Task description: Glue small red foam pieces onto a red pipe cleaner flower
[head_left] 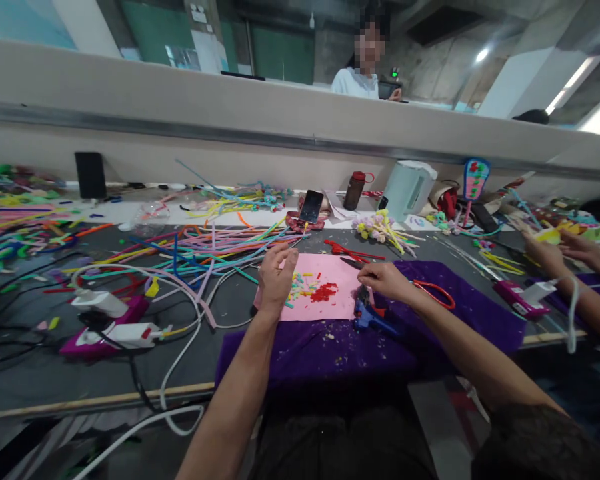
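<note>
A pink sheet [300, 313] lies on a purple cloth [310, 353], bearing a heap of small red pieces [324, 292] and loose yellow, green and blue bits [300, 288]. Around the sheet's left edge curl the fingers of my left hand [276, 277]. My right hand [387, 281] is closed in a pinch by the sheet's right edge; what lies between its fingertips is hidden. Scissors with red handles [443, 293] extend from under that hand, their dark blade [351, 263] pointing left. Just below it are blue-handled pliers [375, 320].
Pipe cleaners [220, 247] and white cables [200, 313] spread leftward beside a pink power strip [105, 333]. Behind the sheet are a phone [311, 205], bottle [354, 191] and kettle [405, 189]. Another person's hands [545, 253] work at right; a person [357, 80] is beyond the partition.
</note>
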`<state>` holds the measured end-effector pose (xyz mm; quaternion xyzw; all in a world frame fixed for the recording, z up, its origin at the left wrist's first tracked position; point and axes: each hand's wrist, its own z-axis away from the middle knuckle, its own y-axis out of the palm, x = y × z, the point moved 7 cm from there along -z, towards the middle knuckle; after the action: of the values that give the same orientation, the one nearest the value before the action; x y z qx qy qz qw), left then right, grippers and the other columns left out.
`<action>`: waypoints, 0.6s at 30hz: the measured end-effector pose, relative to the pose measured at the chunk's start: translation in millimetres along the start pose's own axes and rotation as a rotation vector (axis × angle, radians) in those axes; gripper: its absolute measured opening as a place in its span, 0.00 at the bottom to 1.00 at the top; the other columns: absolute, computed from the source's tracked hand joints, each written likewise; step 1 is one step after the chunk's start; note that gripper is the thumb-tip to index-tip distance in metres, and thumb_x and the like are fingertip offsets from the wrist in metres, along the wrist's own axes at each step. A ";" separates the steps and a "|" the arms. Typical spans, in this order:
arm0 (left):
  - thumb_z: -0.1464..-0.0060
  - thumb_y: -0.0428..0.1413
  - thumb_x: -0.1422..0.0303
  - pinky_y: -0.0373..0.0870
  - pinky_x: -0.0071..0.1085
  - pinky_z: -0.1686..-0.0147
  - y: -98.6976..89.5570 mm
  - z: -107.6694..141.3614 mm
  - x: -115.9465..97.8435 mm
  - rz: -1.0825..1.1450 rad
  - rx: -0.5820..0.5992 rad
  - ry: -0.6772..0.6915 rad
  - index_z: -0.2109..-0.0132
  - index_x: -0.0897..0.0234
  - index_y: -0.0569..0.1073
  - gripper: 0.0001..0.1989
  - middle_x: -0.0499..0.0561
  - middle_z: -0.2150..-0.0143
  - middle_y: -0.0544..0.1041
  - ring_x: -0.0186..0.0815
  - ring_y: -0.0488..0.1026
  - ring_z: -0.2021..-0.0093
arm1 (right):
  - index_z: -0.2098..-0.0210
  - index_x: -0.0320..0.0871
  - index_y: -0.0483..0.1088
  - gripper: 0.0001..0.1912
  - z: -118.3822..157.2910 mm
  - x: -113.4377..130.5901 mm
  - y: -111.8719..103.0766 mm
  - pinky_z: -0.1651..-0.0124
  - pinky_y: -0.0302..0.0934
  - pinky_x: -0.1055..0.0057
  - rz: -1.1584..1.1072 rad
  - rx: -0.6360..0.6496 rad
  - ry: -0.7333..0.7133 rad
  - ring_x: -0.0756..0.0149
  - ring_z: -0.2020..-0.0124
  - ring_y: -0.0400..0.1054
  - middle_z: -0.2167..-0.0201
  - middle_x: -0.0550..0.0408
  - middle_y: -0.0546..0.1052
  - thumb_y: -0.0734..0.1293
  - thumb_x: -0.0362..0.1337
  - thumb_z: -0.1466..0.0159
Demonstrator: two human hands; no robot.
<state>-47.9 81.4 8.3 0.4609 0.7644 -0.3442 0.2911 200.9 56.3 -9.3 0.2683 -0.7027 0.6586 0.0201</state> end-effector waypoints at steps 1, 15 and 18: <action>0.49 0.51 0.62 0.61 0.35 0.51 0.6 -0.2 0.0 -0.016 0.003 0.006 0.63 0.63 0.75 0.13 0.53 0.56 0.72 0.36 0.67 0.53 | 0.68 0.42 0.73 0.11 -11.2 -5.8 -0.7 0.68 0.55 0.77 0.103 -0.007 0.031 0.69 0.70 0.68 0.71 0.55 0.76 0.59 0.35 0.42; 0.50 0.52 0.65 0.63 0.35 0.53 9.0 4.9 -6.8 -0.037 0.111 0.024 0.63 0.62 0.75 0.09 0.52 0.57 0.71 0.36 0.67 0.54 | 0.63 0.42 0.74 0.13 -116.0 -54.3 22.2 0.64 0.58 0.73 0.421 0.016 0.307 0.59 0.60 0.68 0.60 0.45 0.75 0.62 0.39 0.44; 0.50 0.52 0.65 0.64 0.36 0.53 9.0 5.3 -7.5 -0.028 0.120 0.017 0.63 0.61 0.75 0.09 0.52 0.56 0.71 0.36 0.67 0.54 | 0.64 0.43 0.75 0.13 -117.3 -58.0 23.1 0.66 0.58 0.74 0.405 0.027 0.318 0.60 0.62 0.69 0.64 0.48 0.76 0.62 0.40 0.44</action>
<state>-36.0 76.5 8.6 0.4696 0.7514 -0.3895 0.2514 203.1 186.2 -37.1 0.0156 -0.7214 0.6923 -0.0054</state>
